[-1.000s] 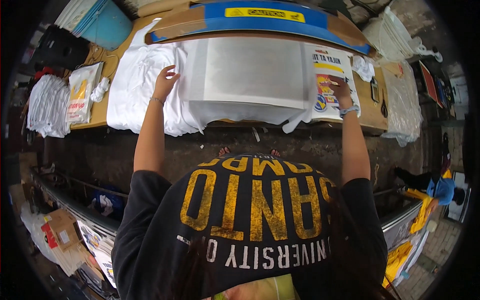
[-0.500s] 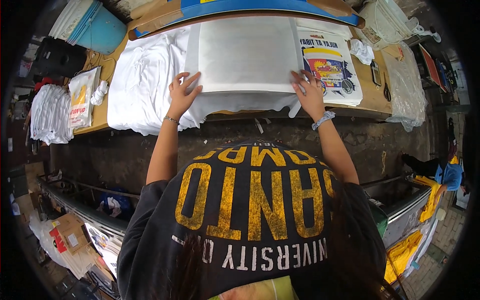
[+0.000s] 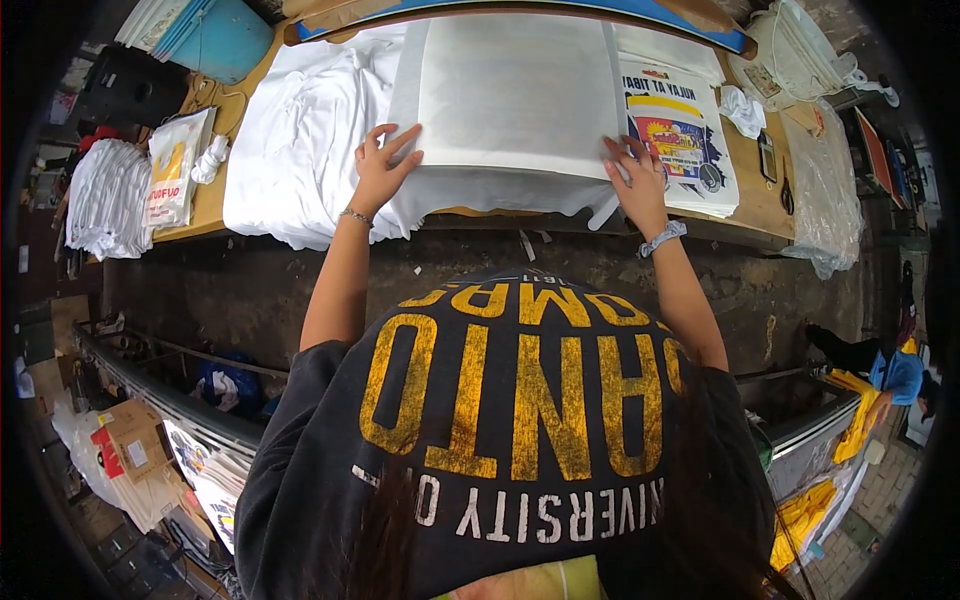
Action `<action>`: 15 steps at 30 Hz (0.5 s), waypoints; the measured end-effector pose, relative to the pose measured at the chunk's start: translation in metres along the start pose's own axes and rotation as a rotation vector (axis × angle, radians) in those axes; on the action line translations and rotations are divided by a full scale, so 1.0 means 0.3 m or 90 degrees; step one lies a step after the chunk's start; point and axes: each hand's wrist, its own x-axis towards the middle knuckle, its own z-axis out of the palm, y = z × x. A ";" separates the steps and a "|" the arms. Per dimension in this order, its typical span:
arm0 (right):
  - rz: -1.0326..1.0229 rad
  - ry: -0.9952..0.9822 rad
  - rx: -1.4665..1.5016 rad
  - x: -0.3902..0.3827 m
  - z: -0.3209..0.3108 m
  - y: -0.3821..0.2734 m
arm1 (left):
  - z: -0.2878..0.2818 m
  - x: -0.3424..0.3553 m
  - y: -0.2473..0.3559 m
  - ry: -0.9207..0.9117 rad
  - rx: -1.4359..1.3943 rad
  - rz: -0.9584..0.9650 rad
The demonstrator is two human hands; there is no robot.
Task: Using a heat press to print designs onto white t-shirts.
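A smooth white sheet [image 3: 520, 95] lies flat over grey-white cloth [image 3: 490, 190] that hangs past the table's front edge. My left hand [image 3: 382, 168] is at the sheet's near left corner, fingers apart, the tips touching its edge. At the near right corner rests my right hand [image 3: 640, 182], its fingers also spread, with the tips along the sheet's edge. Left of the sheet is a heap of white fabric [image 3: 310, 140]. Beside my right hand lies a stack of printed transfer sheets [image 3: 690, 150] with a colourful bucket picture.
A blue and brown frame [image 3: 520, 12] spans the far edge. Scissors [image 3: 787, 190], a phone [image 3: 767, 157] and clear plastic [image 3: 825, 190] lie at right. Buckets stand at both far corners. At left are a plastic packet [image 3: 175, 170] and folded white cloth [image 3: 105, 200].
The whole view has shifted slightly, so the table appears farther right and higher. Both hands stay at the sheet's near corners, with little visible change in their finger positions.
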 end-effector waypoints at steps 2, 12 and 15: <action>0.005 0.003 0.005 -0.001 0.007 0.002 | 0.001 -0.001 -0.001 -0.005 0.001 -0.009; 0.003 -0.006 0.024 -0.005 0.030 0.033 | -0.005 -0.009 0.012 -0.020 -0.020 -0.029; -0.045 0.034 0.036 -0.001 0.067 0.095 | -0.002 -0.009 0.012 -0.003 -0.043 -0.044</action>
